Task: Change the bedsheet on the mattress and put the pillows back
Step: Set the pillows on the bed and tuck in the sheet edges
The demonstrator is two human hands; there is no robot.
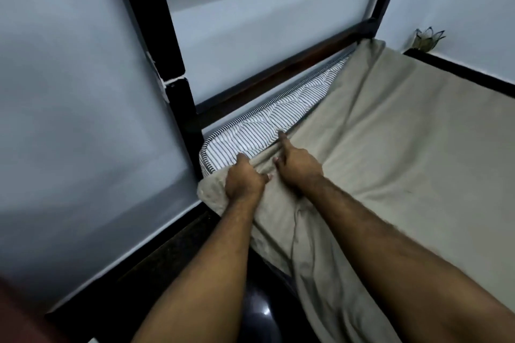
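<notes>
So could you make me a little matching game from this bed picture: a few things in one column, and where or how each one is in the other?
Things:
1. beige cotton bedsheet
2. black-and-white striped quilted mattress
3. black wooden bed frame
4. left hand

States:
a. bare along the headboard edge
b. standing against the pale wall
c. gripping bunched fabric at the corner
d. spread over most of the bed

Pairs: 1-d, 2-a, 3-b, 4-c

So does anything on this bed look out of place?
Yes. The beige bedsheet stops short of the headboard end, leaving a strip of striped mattress bare. The left hand grips its bunched corner; the right hand pinches its edge.
</notes>
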